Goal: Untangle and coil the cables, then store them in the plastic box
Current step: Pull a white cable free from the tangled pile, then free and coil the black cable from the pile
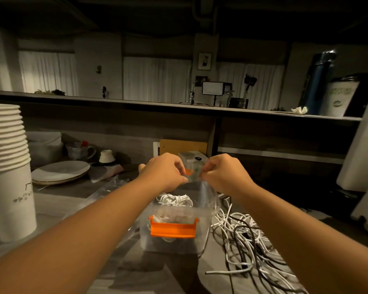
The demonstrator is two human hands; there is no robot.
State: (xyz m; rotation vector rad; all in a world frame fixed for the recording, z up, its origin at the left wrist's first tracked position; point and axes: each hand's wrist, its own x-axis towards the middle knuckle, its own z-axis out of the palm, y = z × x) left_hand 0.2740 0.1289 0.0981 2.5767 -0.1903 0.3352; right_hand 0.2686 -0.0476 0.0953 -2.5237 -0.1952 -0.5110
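A clear plastic box [149, 240] with an orange latch [172, 229] on its near side stands on the table before me. A coiled white cable [174, 199] lies inside it. The clear lid [207, 195] is tilted up over the box's far side, with a second orange latch [188, 172] at its top edge. My left hand [162, 172] and my right hand [223, 175] both pinch that top edge, one on each side of the latch. A tangle of white and black cables [242, 240] lies on the table just right of the box.
A tall stack of paper cups [6, 166] stands at the left edge. Plates [60, 172], a mug [81, 150] and a small white bowl [106, 157] sit behind left. A clear plastic bag [106, 192] lies left of the box. A white appliance [361, 149] stands at right.
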